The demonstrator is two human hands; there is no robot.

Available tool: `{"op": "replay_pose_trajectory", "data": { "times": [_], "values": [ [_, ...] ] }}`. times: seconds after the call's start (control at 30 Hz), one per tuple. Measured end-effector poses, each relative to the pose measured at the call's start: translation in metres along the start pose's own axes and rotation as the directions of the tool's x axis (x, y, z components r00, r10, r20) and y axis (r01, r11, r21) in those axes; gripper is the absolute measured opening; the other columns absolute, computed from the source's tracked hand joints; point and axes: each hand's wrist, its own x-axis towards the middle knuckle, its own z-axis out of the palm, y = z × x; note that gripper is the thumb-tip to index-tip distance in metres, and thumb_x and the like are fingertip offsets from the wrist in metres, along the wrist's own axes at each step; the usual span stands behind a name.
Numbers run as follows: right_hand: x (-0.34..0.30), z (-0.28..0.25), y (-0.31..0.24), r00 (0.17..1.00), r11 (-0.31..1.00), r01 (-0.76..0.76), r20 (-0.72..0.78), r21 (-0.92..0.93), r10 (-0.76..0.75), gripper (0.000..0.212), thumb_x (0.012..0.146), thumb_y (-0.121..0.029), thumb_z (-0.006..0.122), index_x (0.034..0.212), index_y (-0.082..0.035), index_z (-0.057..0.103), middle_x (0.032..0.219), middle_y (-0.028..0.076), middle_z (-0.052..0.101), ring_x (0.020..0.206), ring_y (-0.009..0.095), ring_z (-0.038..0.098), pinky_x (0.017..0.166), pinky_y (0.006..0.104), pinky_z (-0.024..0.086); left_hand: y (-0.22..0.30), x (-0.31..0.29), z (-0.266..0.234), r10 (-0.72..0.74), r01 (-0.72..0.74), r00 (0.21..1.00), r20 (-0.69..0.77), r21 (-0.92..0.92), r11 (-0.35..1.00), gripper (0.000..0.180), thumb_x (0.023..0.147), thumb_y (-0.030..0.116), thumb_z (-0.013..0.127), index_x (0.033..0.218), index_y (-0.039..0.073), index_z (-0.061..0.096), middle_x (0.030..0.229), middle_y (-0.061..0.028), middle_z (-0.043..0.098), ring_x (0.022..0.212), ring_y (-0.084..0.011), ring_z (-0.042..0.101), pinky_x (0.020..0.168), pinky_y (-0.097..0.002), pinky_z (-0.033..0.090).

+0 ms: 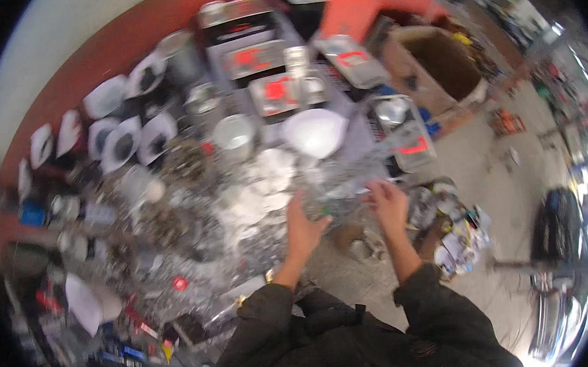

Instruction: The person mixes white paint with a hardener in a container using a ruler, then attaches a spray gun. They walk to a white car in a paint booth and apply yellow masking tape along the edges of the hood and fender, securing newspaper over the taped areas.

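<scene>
My left hand is over the front edge of the cluttered bench, its thumb stretched away from the fingers. A small green spot shows by its thumb tip; I cannot tell what it belongs to. My right hand is to the right of it, fingers curled together at the tips. Something clear or greyish is blurred between and beyond the hands, and whether the right fingers grip it cannot be made out. Just beyond lie several white round pieces and a white cone-shaped paper strainer.
Rectangular metal cans stand at the back. More paper cones and tubs crowd the left, near a red cap. An open cardboard box stands back right. Crumpled waste is heaped right of my right arm.
</scene>
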Motion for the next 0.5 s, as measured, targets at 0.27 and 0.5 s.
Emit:
{"op": "replay_pose_trajectory", "data": {
  "times": [0.27,0.5],
  "values": [
    [-0.105,0.093,-0.021,0.932,0.956,0.194,0.263,0.219,-0.25,0.013,0.1,-0.013,0.065,0.103,-0.001,0.07,0.094,0.006,0.072,0.071,0.01,0.064,0.062,0.023,0.051,-0.067,-0.164,-0.166,-0.284,0.258,0.958,-0.044,-0.301,0.918,0.07,0.086,0.014,0.082,0.145,0.006,0.045,0.138,-0.0123,0.057,0.119,-0.0217,0.062,0.097,-0.0374,0.053],
    [-0.255,0.268,-0.154,0.195,0.611,0.693,0.716,0.383,-0.67,0.018,0.09,-0.007,0.071,0.108,-0.004,0.073,0.102,0.011,0.07,0.082,0.02,0.068,0.069,0.0289,0.055,-0.13,-0.274,-0.311,-0.479,0.243,0.747,-0.461,-0.481,0.842,0.033,0.088,-0.002,0.072,0.12,0.0,0.063,0.112,-0.0085,0.071,0.097,-0.0157,0.07,0.088,-0.0305,0.056]
  ]
}}
